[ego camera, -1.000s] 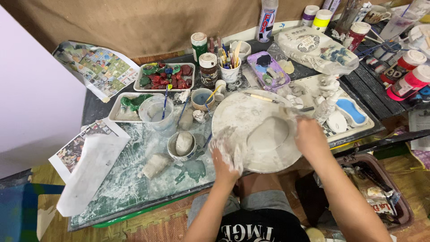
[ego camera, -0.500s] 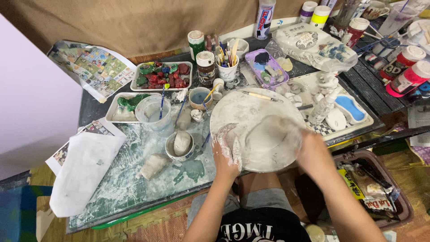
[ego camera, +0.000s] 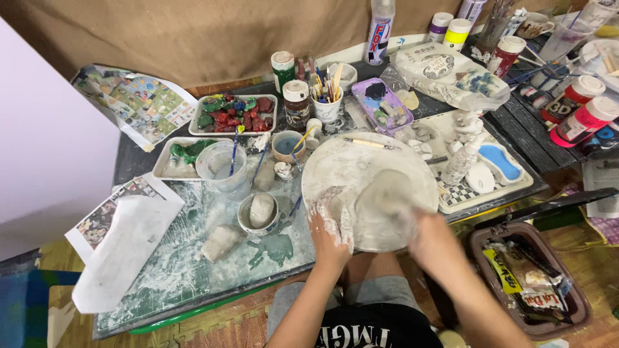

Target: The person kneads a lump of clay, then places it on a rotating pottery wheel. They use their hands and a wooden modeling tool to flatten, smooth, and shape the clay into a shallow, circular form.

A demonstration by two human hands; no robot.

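Round board (ego camera: 361, 169), centre frame: matt, smeared with pale clay. Clay lump (ego camera: 385, 201) on it: grey, soft, blurred. Left hand (ego camera: 330, 225): coated with chalky clay. Table cover (ego camera: 193, 264), lower left: glossy plastic, streaked. Backdrop (ego camera: 193, 32), top: coarse brown cloth.

left hand (ego camera: 330, 227): clay-smeared, fingers spread | right hand (ego camera: 431, 240): blurred, reaching forward

From my round board (ego camera: 342, 169), open bench (ego camera: 180, 270) lay at eight o'clock. At nine o'clock a small bowl (ego camera: 258, 216) and a clay lump (ego camera: 220, 241) blocked my left hand (ego camera: 332, 225); cups and jars crowded eleven, a tray (ego camera: 509, 187) three.
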